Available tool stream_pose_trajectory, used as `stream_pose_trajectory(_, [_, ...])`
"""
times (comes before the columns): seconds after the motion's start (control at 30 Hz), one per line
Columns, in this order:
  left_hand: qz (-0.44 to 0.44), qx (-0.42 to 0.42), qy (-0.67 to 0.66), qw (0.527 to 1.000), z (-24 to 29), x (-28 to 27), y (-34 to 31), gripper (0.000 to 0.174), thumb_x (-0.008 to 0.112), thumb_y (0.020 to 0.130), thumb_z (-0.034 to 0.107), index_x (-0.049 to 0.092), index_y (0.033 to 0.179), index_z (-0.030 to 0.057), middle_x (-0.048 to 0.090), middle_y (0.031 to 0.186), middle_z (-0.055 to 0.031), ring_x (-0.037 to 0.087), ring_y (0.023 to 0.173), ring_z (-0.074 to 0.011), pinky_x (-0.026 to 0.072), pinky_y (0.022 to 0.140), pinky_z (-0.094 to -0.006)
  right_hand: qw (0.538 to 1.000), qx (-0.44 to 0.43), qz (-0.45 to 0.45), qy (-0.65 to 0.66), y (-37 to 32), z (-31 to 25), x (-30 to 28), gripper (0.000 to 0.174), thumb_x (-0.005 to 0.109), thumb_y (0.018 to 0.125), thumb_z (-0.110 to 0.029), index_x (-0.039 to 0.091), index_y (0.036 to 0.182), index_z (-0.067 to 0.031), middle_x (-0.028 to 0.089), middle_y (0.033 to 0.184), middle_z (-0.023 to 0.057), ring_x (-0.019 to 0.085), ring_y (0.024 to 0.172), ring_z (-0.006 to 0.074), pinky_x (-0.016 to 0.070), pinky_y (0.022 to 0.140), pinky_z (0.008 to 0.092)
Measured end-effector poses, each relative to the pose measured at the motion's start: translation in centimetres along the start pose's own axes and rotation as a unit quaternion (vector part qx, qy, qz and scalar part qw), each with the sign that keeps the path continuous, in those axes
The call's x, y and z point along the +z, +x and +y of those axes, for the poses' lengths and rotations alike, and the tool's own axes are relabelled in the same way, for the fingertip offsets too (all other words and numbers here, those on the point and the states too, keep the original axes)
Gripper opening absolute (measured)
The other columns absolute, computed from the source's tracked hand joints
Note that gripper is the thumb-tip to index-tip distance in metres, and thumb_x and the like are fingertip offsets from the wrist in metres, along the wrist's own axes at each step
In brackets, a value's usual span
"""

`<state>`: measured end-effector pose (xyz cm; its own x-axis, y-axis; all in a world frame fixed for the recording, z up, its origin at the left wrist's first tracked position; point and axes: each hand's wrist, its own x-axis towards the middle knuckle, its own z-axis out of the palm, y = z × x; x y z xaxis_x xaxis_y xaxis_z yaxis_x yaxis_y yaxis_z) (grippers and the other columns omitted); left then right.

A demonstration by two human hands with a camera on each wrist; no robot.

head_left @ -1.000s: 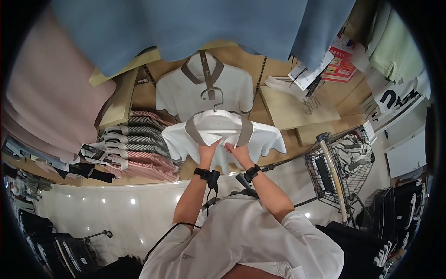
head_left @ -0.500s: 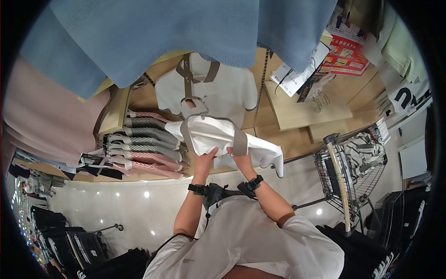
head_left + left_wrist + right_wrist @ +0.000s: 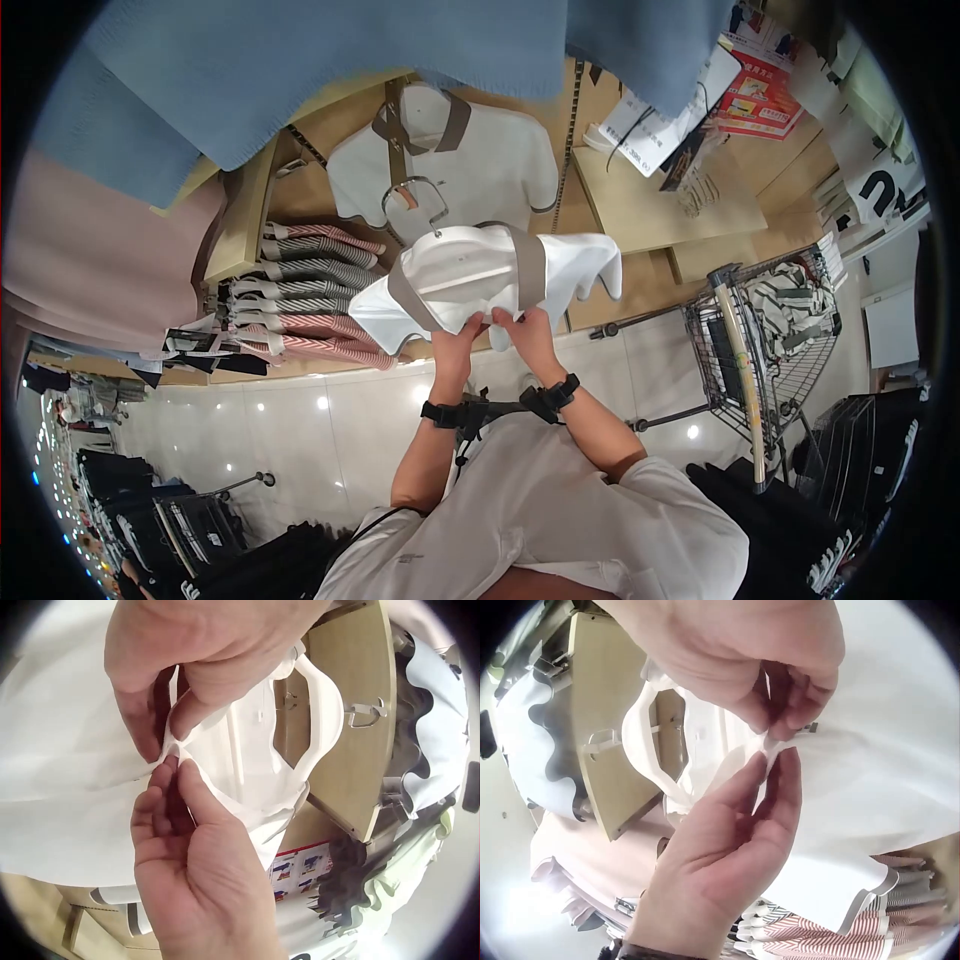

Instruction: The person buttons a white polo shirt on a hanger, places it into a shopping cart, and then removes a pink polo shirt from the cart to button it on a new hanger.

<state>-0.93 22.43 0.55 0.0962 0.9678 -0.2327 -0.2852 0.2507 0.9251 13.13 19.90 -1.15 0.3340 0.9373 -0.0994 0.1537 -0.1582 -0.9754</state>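
Note:
A white polo shirt (image 3: 375, 310) with a grey-brown collar (image 3: 530, 270) hangs on a white hanger (image 3: 330, 712) with a metal hook (image 3: 367, 714). My left hand (image 3: 453, 352) pinches the shirt's front edge below the collar between thumb and fingers. Right beside it, my right hand (image 3: 530, 338) pinches the cloth at the same spot. In both wrist views, the fingertips of the two hands nearly meet over the neck opening. Whatever small part lies between the fingertips is hidden.
Behind stands another white polo shirt (image 3: 480, 150) against the wooden display. Striped shirts (image 3: 320, 285) hang to the left, and blue garments (image 3: 350, 60) hang overhead. A shopping cart (image 3: 755, 400) with striped cloth is at the right. A wooden shelf (image 3: 650, 210) juts out behind.
My hands have come together at the shirt's front opening, where they were apart on the collar edges. The shirt has twisted and tilted, and its hanger hook leans left.

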Motion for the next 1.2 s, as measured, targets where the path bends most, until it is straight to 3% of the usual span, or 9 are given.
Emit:
stream_pose_trajectory(0.07, [0.03,0.033,0.012,0.999,-0.3,0.3,-0.2,0.03,0.066,0.083,-0.004,0.059,0.112,-0.0064,0.067,0.101,-0.0117,0.067,0.084,-0.0203,0.0586,0.072,-0.0309,0.999,0.034,-0.01,0.0,-0.5,0.3,-0.1,0.017,0.072,0.085,-0.013,0.07,0.092,0.0025,0.068,0.072,0.0025,0.055,0.062,0.0075,0.0439,0.056,0.0252])
stream_pose_trajectory(0.2, [0.053,0.04,0.111,0.992,-0.1,1.3,-0.5,0.022,0.069,0.082,-0.002,0.065,0.103,-0.0082,0.07,0.093,-0.0114,0.068,0.077,-0.0187,0.0574,0.067,-0.0293,0.997,-0.04,0.025,0.056,-1.2,-0.8,-0.4,0.018,0.073,0.085,-0.017,0.069,0.088,0.0012,0.064,0.064,0.007,0.05,0.054,0.0075,0.0408,0.05,0.0276])
stream_pose_trajectory(0.27, [0.065,0.114,0.226,0.965,-0.9,1.3,-0.4,0.013,0.071,0.081,0.003,0.069,0.087,-0.0081,0.071,0.077,-0.0117,0.068,0.066,-0.0163,0.0523,0.062,-0.0289,0.998,-0.052,0.025,0.04,-1.5,-0.8,-0.6,0.017,0.072,0.085,-0.016,0.069,0.088,0.0011,0.065,0.064,0.0061,0.05,0.055,0.0065,0.0413,0.05,0.0269])
stream_pose_trajectory(0.4, [0.07,0.147,0.26,0.952,-0.6,2.2,-0.7,0.018,0.073,0.081,0.01,0.07,0.084,-0.0075,0.072,0.073,-0.013,0.07,0.068,-0.0172,0.0509,0.061,-0.0304,0.997,-0.059,0.014,0.054,-1.6,-1.6,-1.0,0.017,0.07,0.087,-0.014,0.07,0.091,0.0027,0.065,0.067,0.0024,0.052,0.06,0.0042,0.0423,0.053,0.024])
stream_pose_trajectory(0.57, [0.058,0.218,0.425,0.877,0.3,3.3,-1.5,0.019,0.073,0.08,0.012,0.071,0.088,-0.0047,0.072,0.08,-0.0166,0.071,0.071,-0.0223,0.0514,0.062,-0.0321,0.994,-0.063,0.014,0.086,-1.3,-1.6,-1.5,0.017,0.068,0.088,-0.012,0.07,0.093,0.0041,0.065,0.069,0.0007,0.052,0.063,0.003,0.042,0.055,0.0232])
stream_pose_trajectory(0.63, [0.058,0.204,0.43,0.877,0.4,3.6,-1.8,0.018,0.072,0.08,0.012,0.071,0.088,-0.005,0.072,0.079,-0.0162,0.07,0.069,-0.0204,0.0507,0.062,-0.031,0.996,-0.066,0.007,0.066,-1.2,-1.7,-1.8,0.017,0.069,0.086,-0.013,0.069,0.089,0.0038,0.066,0.066,0.0057,0.051,0.058,0.0049,0.0421,0.052,0.0258])
stream_pose_trajectory(0.77, [0.06,0.194,0.363,0.909,0.3,4.0,-1.2,0.018,0.072,0.081,0.011,0.07,0.088,-0.0061,0.07,0.07,-0.0104,0.06,0.058,-0.0119,0.0461,0.056,-0.0284,0.996,-0.065,-0.006,0.055,-0.7,-1.9,-1.8,0.018,0.068,0.088,-0.012,0.069,0.095,0.0045,0.066,0.069,0.0031,0.054,0.063,0.0043,0.0423,0.055,0.024])
stream_pose_trajectory(0.87, [0.062,0.163,0.343,0.923,0.9,5.1,-1.6,0.017,0.069,0.084,0.01,0.07,0.09,-0.0061,0.071,0.074,-0.0146,0.067,0.065,-0.0164,0.0499,0.06,-0.031,0.986,-0.098,0.067,0.12,-0.5,-2.0,-1.0,0.018,0.069,0.086,-0.013,0.068,0.087,0.0048,0.062,0.061,0.0059,0.048,0.054,0.0073,0.0412,0.05,0.0284])
stream_pose_trajectory(1.2, [0.085,0.139,0.356,0.92,-2.0,4.2,-0.5,0.018,0.07,0.084,0.01,0.07,0.091,-0.006,0.071,0.075,-0.0138,0.065,0.064,-0.013,0.0472,0.057,-0.0288,0.991,-0.093,0.1,-0.012,-0.3,-0.3,-0.5,0.025,0.069,0.084,-0.016,0.061,0.074,0.0051,0.06,0.063,0.0169,0.056,0.051,0.022,0.043,0.05,0.0355])
